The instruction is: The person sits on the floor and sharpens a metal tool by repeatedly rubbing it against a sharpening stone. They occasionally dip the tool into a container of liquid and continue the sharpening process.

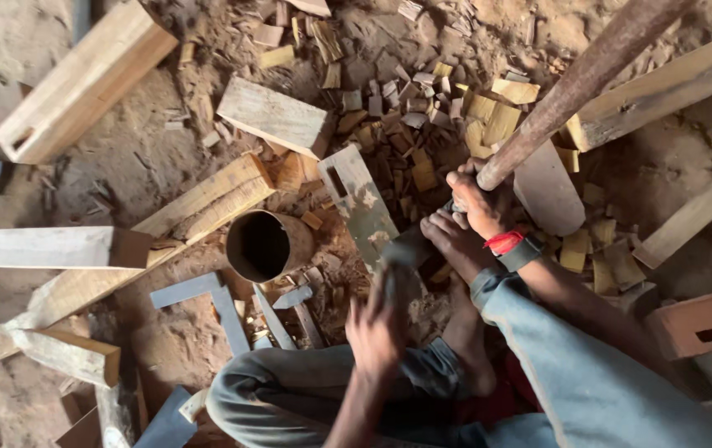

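Observation:
My right hand [479, 202] grips the lower end of a long round wooden pole [588, 75] that slants up to the top right; a dark watch and a red thread are on that wrist. My left hand [377, 328] is blurred and closed around the handle of a dark striking tool [402, 253], whose head is smeared just left of my bare foot [455, 242]. The foot rests on the ground beside the pole's end. A pale plank with a slot [360, 203] lies just left of the tool.
Slotted wooden beams [82, 79] [41, 247] lie at the left. A rusty open cylinder [263, 245], a metal square [207, 297] and flat chisels [277, 317] lie on the dirt. Wood chips [422, 108] cover the middle; a reddish slotted block [704, 322] sits at right.

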